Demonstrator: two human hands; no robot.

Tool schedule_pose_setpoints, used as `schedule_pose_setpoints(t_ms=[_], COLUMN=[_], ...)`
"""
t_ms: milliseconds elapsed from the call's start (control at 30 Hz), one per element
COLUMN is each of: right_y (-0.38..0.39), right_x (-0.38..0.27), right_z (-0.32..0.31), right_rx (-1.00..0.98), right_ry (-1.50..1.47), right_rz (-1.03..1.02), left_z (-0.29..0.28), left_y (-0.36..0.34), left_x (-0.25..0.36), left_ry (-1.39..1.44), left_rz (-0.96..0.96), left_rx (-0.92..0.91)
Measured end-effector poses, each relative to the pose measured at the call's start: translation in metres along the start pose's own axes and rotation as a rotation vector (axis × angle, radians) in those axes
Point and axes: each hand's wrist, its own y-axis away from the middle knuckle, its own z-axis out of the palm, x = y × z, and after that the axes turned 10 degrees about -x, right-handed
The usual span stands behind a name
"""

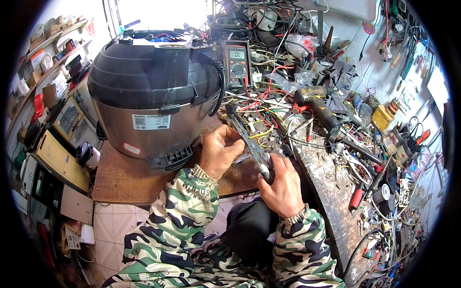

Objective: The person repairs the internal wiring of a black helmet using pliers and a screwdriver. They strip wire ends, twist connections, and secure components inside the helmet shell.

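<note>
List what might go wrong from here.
The narrow strip between the left hand and right hand could snag the loose wires crowded around its far end.

The left hand works close beside the big dark appliance, so a careless move might bump it.

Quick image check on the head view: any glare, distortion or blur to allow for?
Head view: the bright white window is blown out; head view: the pale, cluttered wall shelves bend toward the picture's rim; head view: the bare left hand and bare right hand look fairly clear, but fine detail on the long, narrow, dark strip between them is too small to make out.
</note>
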Motion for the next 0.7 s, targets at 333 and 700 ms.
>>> schedule_pose_setpoints(t_ms=[333, 700], right_y=[-0.0025, -0.0026], right_x=[0.0049, 0.0046], right_z=[0.0058, 0.0054], right_rx=[0.019, -0.021], right_ry=[0.053, 0.005], right_rz=[-0.027, -0.030], left_z=[0.0051, -0.0005], left_y=[-0.0014, -0.0014], left_x=[0.0054, 0.0008], left_ry=[0.136, 0.022], left_rz=[-0.016, -0.006], left_rx=[-0.006, 0.005])
